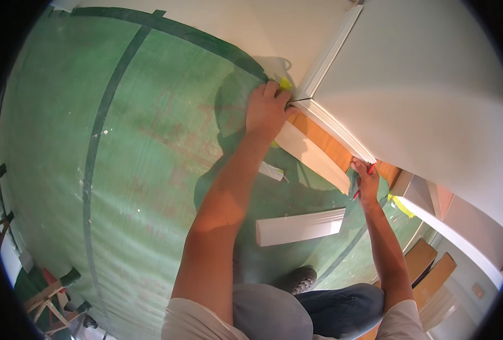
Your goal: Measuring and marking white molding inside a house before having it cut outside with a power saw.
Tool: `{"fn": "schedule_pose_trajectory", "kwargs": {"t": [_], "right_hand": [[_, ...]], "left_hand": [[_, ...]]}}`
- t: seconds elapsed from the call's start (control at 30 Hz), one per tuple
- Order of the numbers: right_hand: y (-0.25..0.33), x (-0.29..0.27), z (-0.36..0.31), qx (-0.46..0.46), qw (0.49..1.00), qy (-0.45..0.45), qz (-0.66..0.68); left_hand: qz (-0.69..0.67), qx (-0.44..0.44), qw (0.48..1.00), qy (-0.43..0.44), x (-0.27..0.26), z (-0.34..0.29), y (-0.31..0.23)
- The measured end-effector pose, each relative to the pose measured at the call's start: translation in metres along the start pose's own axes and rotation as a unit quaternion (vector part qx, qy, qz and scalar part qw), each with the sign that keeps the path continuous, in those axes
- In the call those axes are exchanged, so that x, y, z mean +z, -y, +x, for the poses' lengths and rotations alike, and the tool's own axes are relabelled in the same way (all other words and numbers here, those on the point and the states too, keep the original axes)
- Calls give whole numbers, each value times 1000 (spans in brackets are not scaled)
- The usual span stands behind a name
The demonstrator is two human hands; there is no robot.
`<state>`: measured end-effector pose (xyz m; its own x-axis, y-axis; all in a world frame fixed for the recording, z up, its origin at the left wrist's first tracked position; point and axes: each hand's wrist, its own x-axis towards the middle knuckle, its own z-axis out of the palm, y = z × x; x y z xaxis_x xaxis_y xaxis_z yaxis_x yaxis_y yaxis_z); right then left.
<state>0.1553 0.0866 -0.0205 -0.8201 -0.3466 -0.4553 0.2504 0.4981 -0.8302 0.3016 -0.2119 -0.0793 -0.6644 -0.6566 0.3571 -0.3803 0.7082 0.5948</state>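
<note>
While the bare left hand (267, 110) reaches to twelve o'clock, the bare right hand (366, 181) works at three o'clock, closed around a slim red pencil-like tool (371, 168) whose upper end sits close to the lower end of the long white ridged moulding strip (342, 133). That strip lies at two o'clock, running along the foot of the smooth white wall (421, 73). The left fingers are slightly parted and bent, with the thumb toward the strip's upper end near the wall corner; whether they grip or merely press there, I cannot tell. Just beside the left fingertips shows a bright yellow patch of tape (285, 83). Alongside the strip run a band of orange-brown wooden flooring (330, 144) and a flat beige board (313, 157). A short white moulding offcut (300, 226) lies between four and five o'clock, and a smaller white piece (272, 171) rests near the centre. Beneath them spreads the green woven floor sheet (160, 192), crossed at ten o'clock by a dark green tape stripe (101, 113). Around ten o'clock the sheet also bears faint reddish print, too pale to read; any label on the red tool is too small to make out.
</note>
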Motion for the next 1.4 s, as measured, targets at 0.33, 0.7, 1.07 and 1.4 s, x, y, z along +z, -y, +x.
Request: {"fn": "schedule_pose_trajectory", "kwargs": {"t": [0.33, 0.7, 1.07, 1.4], "right_hand": [[11, 7, -4, 6, 1000, -1, -12], [6, 16, -6, -26, 999, -31, 24], [-9, 18, -5, -30, 994, -68, 78], [-14, 21, -7, -63, 992, -90, 67]], "left_hand": [[-73, -5, 997, 23, -2, -1, 7], [-76, -41, 995, -56, 3, -7, 6], [-42, 69, 997, -16, -8, -5, -4], [-121, 110, 987, 10, -8, 2, -7]]}}
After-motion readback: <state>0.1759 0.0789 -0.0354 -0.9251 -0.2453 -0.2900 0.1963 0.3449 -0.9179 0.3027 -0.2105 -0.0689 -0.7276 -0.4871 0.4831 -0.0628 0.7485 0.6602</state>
